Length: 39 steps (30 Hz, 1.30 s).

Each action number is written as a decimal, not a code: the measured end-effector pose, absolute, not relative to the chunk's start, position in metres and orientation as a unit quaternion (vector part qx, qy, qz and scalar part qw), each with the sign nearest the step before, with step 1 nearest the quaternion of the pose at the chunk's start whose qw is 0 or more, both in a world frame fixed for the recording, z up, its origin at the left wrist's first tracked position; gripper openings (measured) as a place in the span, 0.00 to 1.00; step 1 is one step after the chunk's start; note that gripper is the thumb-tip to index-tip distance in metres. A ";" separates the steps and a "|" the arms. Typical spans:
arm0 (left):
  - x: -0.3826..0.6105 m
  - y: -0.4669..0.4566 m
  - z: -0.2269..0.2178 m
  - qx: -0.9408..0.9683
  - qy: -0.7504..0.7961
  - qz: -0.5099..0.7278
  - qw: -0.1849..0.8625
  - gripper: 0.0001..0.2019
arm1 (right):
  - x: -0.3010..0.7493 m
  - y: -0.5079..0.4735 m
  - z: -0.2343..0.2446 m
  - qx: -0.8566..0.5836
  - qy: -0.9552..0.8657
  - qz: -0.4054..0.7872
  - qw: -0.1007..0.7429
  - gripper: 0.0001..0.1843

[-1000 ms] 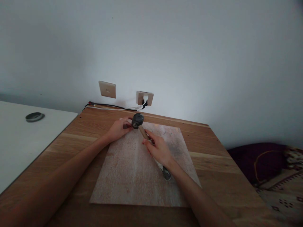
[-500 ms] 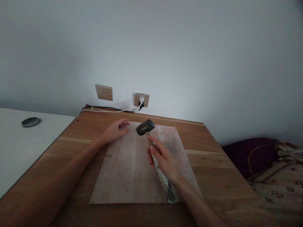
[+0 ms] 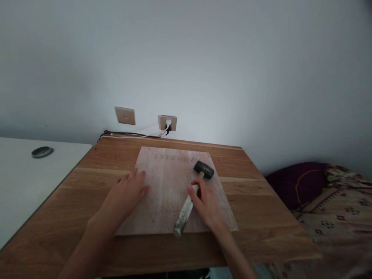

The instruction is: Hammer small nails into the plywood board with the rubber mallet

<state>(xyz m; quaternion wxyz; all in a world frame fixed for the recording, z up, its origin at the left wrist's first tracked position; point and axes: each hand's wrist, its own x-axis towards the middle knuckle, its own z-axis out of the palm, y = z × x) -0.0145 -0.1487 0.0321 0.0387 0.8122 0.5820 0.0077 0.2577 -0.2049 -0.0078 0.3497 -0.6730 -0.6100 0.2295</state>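
Observation:
A mallet [image 3: 204, 169] with a dark head and a pale, paint-spattered handle lies slantwise over the board, its head at the far right and its handle end at the near edge. My right hand [image 3: 205, 200] is closed round the upper handle just below the head. By the left edge of the flat wooden board [image 3: 162, 193], my left hand [image 3: 128, 192] rests with its fingers apart and holds nothing. Along the far edge of the board, a row of several small nails [image 3: 167, 157] shows, too tiny to make out well.
The board lies on a wooden table [image 3: 255, 217] against the wall. Cables [image 3: 133, 135] run along the table's back edge to a wall socket [image 3: 171, 123]. At left, a white surface [image 3: 26, 186] holds a small dark round dish [image 3: 42, 151]. Patterned fabric [image 3: 334, 221] and a purple cushion [image 3: 293, 182] are at right.
My left hand has drawn back from the board's far edge to its left side. The mallet has come down and swung round, its head now farther right and its handle end to the left.

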 end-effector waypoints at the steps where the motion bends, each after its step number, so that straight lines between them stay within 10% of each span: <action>1: -0.018 -0.156 0.028 0.810 0.586 0.002 0.041 0.20 | 0.255 -0.204 -0.010 -0.672 -0.630 0.208 0.328 0.22; 27: 0.164 -0.177 0.010 0.922 0.331 0.111 0.168 0.25 | 0.491 -0.284 -0.050 -0.748 -0.594 -0.070 0.287 0.37; 33: 0.096 -0.222 0.019 0.915 0.303 0.214 0.159 0.12 | 0.429 -0.348 -0.068 -0.716 -0.530 -0.231 0.390 0.18; 39: -0.029 -0.326 -0.058 0.912 0.283 0.228 0.190 0.23 | 0.275 -0.410 -0.161 -0.447 -0.827 -0.038 0.340 0.16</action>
